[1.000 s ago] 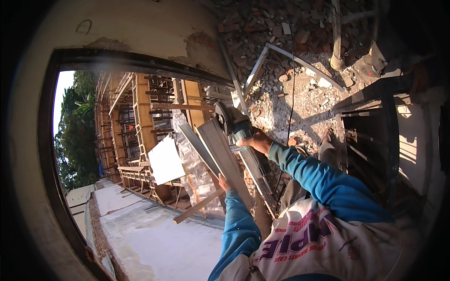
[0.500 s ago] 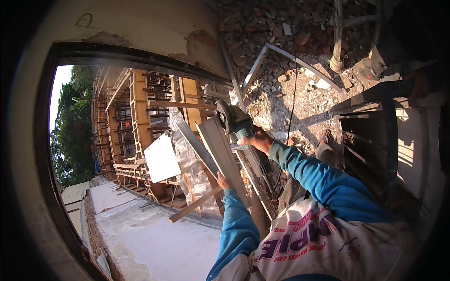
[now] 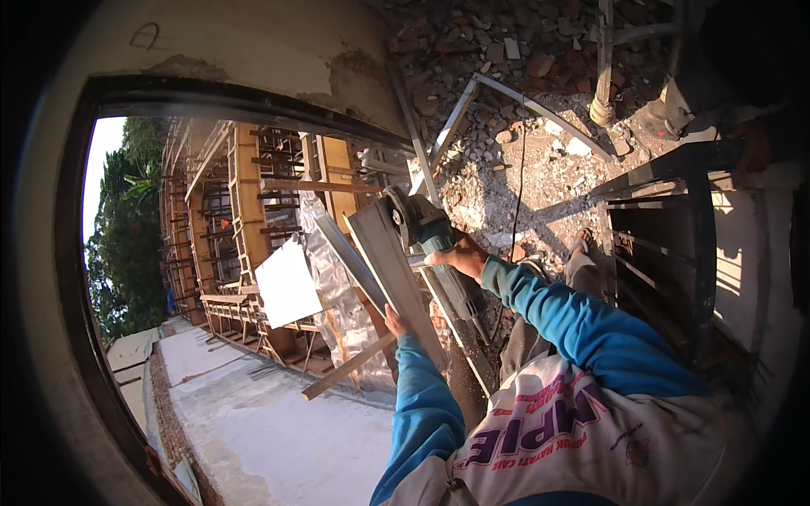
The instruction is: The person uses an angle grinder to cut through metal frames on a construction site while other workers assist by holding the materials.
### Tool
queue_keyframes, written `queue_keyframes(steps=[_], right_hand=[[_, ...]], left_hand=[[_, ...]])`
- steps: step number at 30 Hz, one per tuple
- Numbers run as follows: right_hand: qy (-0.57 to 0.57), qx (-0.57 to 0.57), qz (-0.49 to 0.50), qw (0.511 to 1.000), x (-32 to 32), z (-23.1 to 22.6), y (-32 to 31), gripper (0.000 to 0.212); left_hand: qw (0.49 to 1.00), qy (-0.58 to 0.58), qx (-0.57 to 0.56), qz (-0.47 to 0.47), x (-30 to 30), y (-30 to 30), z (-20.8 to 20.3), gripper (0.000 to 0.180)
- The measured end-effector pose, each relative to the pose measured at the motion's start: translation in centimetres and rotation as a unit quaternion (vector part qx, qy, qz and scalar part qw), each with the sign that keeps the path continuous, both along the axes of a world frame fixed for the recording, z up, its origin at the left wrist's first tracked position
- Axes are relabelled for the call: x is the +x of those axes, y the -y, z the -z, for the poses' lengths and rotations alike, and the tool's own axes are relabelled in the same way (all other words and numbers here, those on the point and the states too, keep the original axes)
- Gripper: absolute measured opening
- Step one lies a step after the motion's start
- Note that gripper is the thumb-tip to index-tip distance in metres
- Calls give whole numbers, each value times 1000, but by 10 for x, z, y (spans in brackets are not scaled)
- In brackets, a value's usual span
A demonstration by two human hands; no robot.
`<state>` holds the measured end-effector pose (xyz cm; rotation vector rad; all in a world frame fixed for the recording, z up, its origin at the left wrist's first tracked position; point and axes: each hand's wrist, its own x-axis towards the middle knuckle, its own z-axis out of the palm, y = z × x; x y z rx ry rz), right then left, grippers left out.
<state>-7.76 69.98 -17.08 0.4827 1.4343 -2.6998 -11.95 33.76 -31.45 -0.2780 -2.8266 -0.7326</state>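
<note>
My right hand [image 3: 460,255] is wrapped round the body of a green and black angle grinder [image 3: 461,291]. Its dark guard and disc [image 3: 402,212] are at the far end of a long grey metal channel [image 3: 390,268]; whether the disc touches the metal I cannot tell. The channel slants up and away from my body. Lower along it, my left hand [image 3: 395,322] grips its left edge, with part of the fingers hidden. A wooden stick [image 3: 348,368] juts out left from beneath that hand.
A window frame [image 3: 80,253] opens on the left toward wooden scaffolding [image 3: 240,202] and a pale concrete slab [image 3: 278,430]. Broken rubble [image 3: 481,194] covers the ground ahead, crossed by a black cable [image 3: 520,181]. At right are a dark metal frame [image 3: 699,244] and another person's hand [image 3: 753,148].
The grinder's head has shifted slightly left and down, closer against the channel's end. My left hand keeps its place on the channel. The whole view has moved a little.
</note>
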Motion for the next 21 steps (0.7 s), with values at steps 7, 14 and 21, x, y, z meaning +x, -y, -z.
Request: queue_keyframes(steps=[7, 14, 21], right_hand=[[-8, 3, 2, 1000, -3, 2, 0, 37], [-11, 4, -5, 1000, -7, -10, -3, 41], [-11, 18, 27, 999, -10, 0, -4, 45]], left_hand=[[1000, 17, -21, 9, -2, -2, -1, 28], [992, -38, -117, 39, 0, 15, 3, 32], [979, 154, 122, -60, -1, -22, -22, 35]])
